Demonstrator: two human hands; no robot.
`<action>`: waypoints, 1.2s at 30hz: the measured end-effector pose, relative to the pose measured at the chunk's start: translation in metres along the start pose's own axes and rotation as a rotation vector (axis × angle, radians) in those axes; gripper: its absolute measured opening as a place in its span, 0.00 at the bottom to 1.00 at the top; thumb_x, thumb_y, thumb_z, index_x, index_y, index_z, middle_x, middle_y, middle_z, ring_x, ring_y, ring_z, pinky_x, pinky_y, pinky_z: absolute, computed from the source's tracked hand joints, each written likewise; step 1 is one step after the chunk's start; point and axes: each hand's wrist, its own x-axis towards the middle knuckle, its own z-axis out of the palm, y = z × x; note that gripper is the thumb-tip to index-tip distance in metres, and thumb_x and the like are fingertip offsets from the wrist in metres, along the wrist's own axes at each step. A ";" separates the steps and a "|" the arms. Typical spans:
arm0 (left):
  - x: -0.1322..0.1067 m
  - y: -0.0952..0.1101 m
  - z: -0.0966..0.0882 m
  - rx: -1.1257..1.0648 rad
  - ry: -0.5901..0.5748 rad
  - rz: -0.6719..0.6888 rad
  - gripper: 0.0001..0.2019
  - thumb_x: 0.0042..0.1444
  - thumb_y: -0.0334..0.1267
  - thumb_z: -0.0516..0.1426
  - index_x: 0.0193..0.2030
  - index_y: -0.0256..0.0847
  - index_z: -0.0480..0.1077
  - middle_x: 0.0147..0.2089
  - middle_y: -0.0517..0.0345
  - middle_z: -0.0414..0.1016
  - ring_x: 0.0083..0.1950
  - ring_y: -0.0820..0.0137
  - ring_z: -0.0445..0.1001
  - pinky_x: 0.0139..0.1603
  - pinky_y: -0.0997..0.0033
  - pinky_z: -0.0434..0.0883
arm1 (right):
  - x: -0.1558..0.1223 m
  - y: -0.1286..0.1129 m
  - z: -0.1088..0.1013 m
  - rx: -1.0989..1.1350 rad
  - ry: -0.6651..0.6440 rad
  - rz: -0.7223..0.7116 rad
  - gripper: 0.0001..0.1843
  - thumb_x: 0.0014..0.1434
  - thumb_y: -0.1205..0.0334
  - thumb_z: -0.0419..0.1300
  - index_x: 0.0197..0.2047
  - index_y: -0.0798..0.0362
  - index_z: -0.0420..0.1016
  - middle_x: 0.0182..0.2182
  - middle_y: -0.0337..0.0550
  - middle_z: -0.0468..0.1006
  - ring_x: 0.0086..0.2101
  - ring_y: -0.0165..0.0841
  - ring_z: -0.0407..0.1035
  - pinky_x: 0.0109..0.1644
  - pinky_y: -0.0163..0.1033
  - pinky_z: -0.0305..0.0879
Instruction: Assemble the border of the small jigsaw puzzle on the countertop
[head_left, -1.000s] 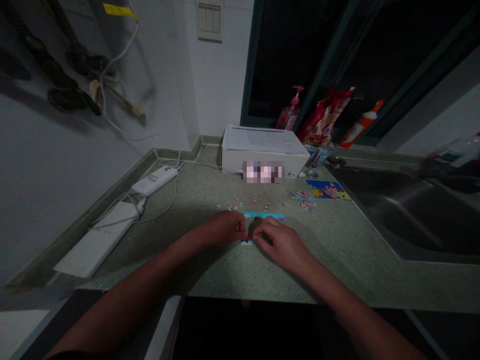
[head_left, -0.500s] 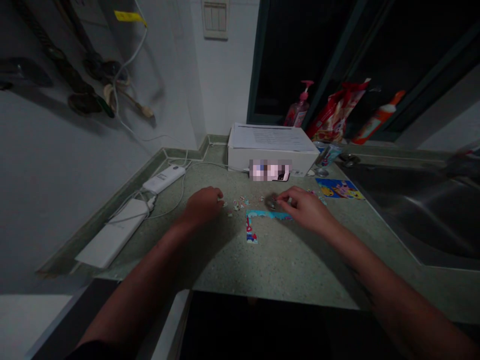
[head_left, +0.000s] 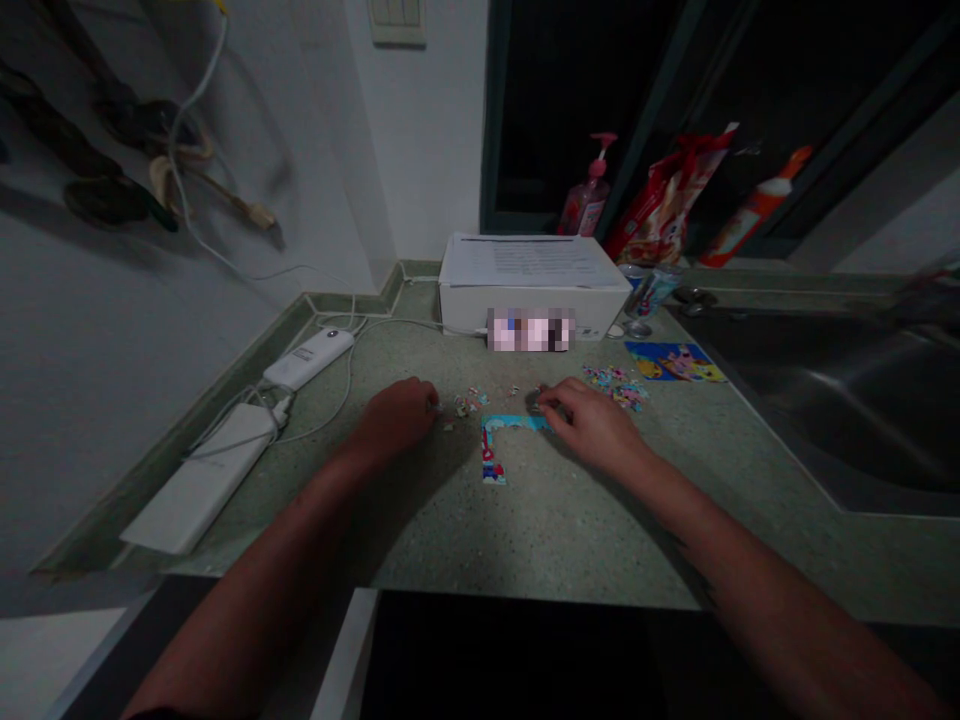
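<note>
Lying along the back edge of a speckled green countertop (head_left: 570, 530): a white box (head_left: 525, 315) topped with papers (head_left: 529, 262), a pink pump bottle (head_left: 589, 200), a red bag (head_left: 664, 190) and an orange bottle (head_left: 754, 195). A steel sink (head_left: 840, 400) is set in at the right edge. A white power bank (head_left: 199, 490) and a white cord (head_left: 346, 385) are placed along the left edge, beneath a wall (head_left: 150, 400). The box front is covered by a blurred patch (head_left: 530, 330), and the forearms (head_left: 255, 560) are cut off by the lower frame. A joined L of jigsaw pieces (head_left: 510, 425), blue along the top, is laid mid-counter, with loose pieces (head_left: 469, 402) scattered behind it and a picture card (head_left: 673, 362) near the sink. The left hand (head_left: 397, 418) is half curled beside the loose pieces; the right hand (head_left: 589, 425), fingers bent, is held at the L's right end. Whether anything is pinched by either cannot be told.
</note>
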 end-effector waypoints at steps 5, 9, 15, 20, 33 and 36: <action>0.002 -0.001 0.003 -0.023 0.037 -0.006 0.06 0.65 0.36 0.61 0.46 0.41 0.78 0.52 0.45 0.82 0.51 0.57 0.80 0.49 0.63 0.70 | -0.003 -0.010 0.004 -0.017 -0.052 -0.015 0.11 0.73 0.63 0.58 0.49 0.49 0.83 0.46 0.49 0.83 0.44 0.42 0.79 0.46 0.45 0.71; 0.001 0.003 0.000 -0.123 0.031 -0.023 0.05 0.63 0.33 0.59 0.42 0.42 0.78 0.45 0.49 0.84 0.46 0.59 0.80 0.46 0.63 0.70 | -0.005 -0.015 0.006 -0.006 -0.066 -0.028 0.11 0.72 0.65 0.59 0.49 0.48 0.83 0.49 0.49 0.84 0.45 0.41 0.79 0.49 0.45 0.72; 0.003 0.011 0.000 -0.502 0.041 0.025 0.04 0.61 0.32 0.62 0.42 0.41 0.77 0.42 0.53 0.85 0.43 0.64 0.82 0.47 0.66 0.74 | -0.007 -0.022 0.009 0.031 -0.069 -0.052 0.10 0.73 0.63 0.59 0.49 0.47 0.83 0.48 0.48 0.83 0.46 0.41 0.79 0.50 0.45 0.73; 0.001 0.024 0.009 -0.850 -0.036 0.077 0.03 0.61 0.33 0.63 0.42 0.41 0.77 0.44 0.53 0.86 0.45 0.66 0.83 0.52 0.63 0.78 | -0.009 -0.036 0.009 0.130 -0.055 -0.124 0.11 0.73 0.62 0.60 0.54 0.45 0.82 0.49 0.46 0.83 0.46 0.39 0.79 0.49 0.44 0.74; -0.001 0.042 0.025 -0.943 -0.213 0.146 0.03 0.62 0.35 0.64 0.41 0.42 0.75 0.43 0.50 0.85 0.43 0.65 0.82 0.49 0.64 0.78 | -0.014 -0.047 0.012 0.161 -0.089 -0.208 0.14 0.73 0.61 0.63 0.60 0.45 0.80 0.52 0.46 0.82 0.41 0.35 0.78 0.45 0.42 0.74; -0.001 0.041 0.030 -1.002 -0.220 0.179 0.05 0.60 0.38 0.65 0.40 0.42 0.75 0.41 0.52 0.85 0.42 0.65 0.81 0.48 0.63 0.77 | -0.015 -0.045 0.012 0.146 -0.092 -0.258 0.12 0.73 0.61 0.63 0.58 0.45 0.80 0.50 0.46 0.82 0.42 0.36 0.78 0.45 0.41 0.73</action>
